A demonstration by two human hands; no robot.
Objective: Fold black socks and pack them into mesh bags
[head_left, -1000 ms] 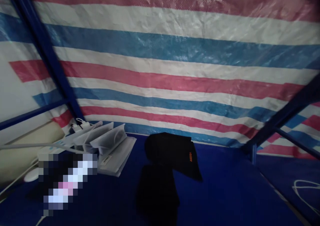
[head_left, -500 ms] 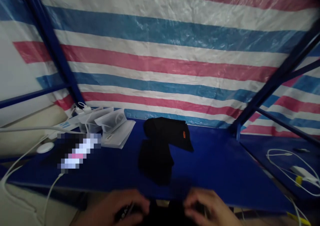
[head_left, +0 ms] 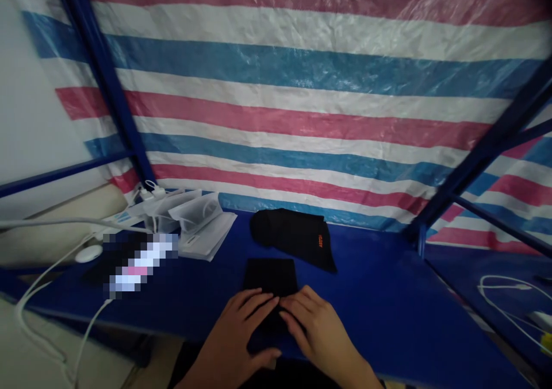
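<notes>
A folded piece of black cloth [head_left: 270,271] lies at the middle of the blue tabletop, near its front edge. My left hand [head_left: 244,334] rests on its left side, fingers stretched flat and thumb apart. From the other side my right hand [head_left: 317,331] lies on the cloth with its fingers extended and the thumb spread. The fingertips of both hands nearly meet on it, and they hide its nearer part. Just behind lies a black sock-like garment [head_left: 288,234] with small orange lettering, touched by neither hand.
Clear plastic sleeves [head_left: 198,219] and papers lie at the back left. A blurred-out lit device [head_left: 142,265] with a white cable [head_left: 88,331] is in front of them. Blue metal posts [head_left: 107,84] and a striped plastic sheet [head_left: 293,124] enclose the blue tabletop [head_left: 383,303].
Both hands have come up from below the table's front edge onto the black cloth. The cloth now lies as a neater, straight-edged rectangle. The view has shifted slightly.
</notes>
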